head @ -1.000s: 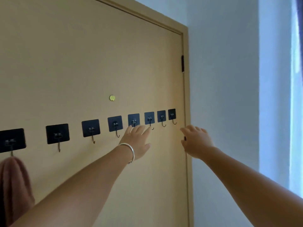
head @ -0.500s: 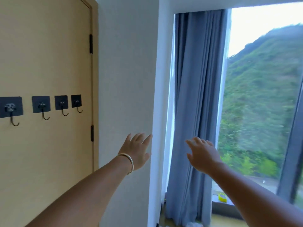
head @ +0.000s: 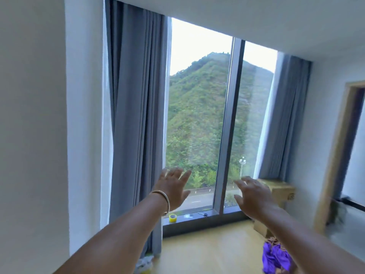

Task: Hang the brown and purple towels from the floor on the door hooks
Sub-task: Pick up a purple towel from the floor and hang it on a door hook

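The view has swung right since the earlier frames: the door and its hooks, seen a second ago, are out of sight, and the window (head: 199, 115) now fills the middle of the picture.

In the head view both arms reach forward, raised in front of the glass. The left hand (head: 173, 187) is spread wide, fingers straight and apart, palm away from the camera, holding nothing; a bangle (head: 165, 199) circles its wrist. The right hand (head: 253, 196) is likewise spread with fingers loosely extended, also holding nothing. The two hands are apart, one on each side of the dark window post (head: 227, 125).

The purple towel (head: 274, 256) lies bunched on the wooden floor (head: 207, 250) at lower right, partly hidden behind the right forearm. Bits of brown cloth show at its top and bottom edges, but whether that is the brown towel cannot be told.

Grey curtains (head: 136, 115) hang on both sides of the window. On the sill (head: 197, 217) sit a yellow tape roll (head: 172, 218) and, further right, scissors (head: 203, 214). A cardboard box (head: 280, 191) stands in the right corner just behind the right hand, and a doorway (head: 347, 155) opens at the far right.
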`<state>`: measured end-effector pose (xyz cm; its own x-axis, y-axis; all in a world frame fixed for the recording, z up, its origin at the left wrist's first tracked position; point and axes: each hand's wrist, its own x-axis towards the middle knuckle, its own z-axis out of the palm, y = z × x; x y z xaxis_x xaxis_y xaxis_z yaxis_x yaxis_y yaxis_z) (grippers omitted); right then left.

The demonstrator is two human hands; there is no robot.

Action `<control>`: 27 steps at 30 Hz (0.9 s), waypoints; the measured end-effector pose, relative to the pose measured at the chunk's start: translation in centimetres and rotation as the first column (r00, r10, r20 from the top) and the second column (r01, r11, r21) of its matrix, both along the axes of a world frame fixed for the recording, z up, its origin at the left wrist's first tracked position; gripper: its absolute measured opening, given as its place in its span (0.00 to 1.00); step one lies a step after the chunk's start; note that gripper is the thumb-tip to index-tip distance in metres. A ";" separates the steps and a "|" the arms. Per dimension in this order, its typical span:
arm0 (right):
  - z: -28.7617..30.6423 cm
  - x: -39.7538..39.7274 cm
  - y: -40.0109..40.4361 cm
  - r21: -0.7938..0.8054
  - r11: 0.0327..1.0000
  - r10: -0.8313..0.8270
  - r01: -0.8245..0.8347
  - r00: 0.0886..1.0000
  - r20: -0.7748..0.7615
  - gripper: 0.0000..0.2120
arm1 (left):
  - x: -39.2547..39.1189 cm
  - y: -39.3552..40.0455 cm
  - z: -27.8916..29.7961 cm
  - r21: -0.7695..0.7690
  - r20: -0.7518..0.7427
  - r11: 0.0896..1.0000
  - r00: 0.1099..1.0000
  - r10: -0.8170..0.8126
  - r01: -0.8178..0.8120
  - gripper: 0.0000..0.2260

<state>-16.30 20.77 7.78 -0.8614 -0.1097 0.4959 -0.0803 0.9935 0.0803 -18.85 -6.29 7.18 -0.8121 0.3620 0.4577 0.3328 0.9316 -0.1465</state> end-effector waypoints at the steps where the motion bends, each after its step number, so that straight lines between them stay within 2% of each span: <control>1: -0.1 0.4 2.1 -0.011 1.000 -0.029 0.029 1.000 0.001 0.24 | -0.4 2.0 0.1 0.000 -0.002 1.000 1.000 -0.031 0.031 0.31; 6: -0.7 2.7 13.0 -0.038 0.981 -0.189 0.189 0.982 0.019 0.24 | -1.3 12.7 0.3 -0.017 0.035 0.985 0.984 -0.172 0.173 0.31; 12: -3.1 5.8 25.6 -0.065 0.912 -0.399 0.406 0.912 0.095 0.23 | -1.4 25.2 -0.5 -0.041 0.033 0.942 0.942 -0.333 0.334 0.31; 27: -3.5 15.3 46.4 -0.035 0.766 -0.633 0.642 0.763 0.133 0.25 | 0.7 53.0 -1.9 -0.090 0.015 0.786 0.790 -0.612 0.611 0.31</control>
<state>-0.96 67.21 4.32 -0.7669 0.5166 0.3807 0.5699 0.8210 0.0340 -18.15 46.70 5.27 -0.4008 0.8190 0.4107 0.8258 0.5171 -0.2251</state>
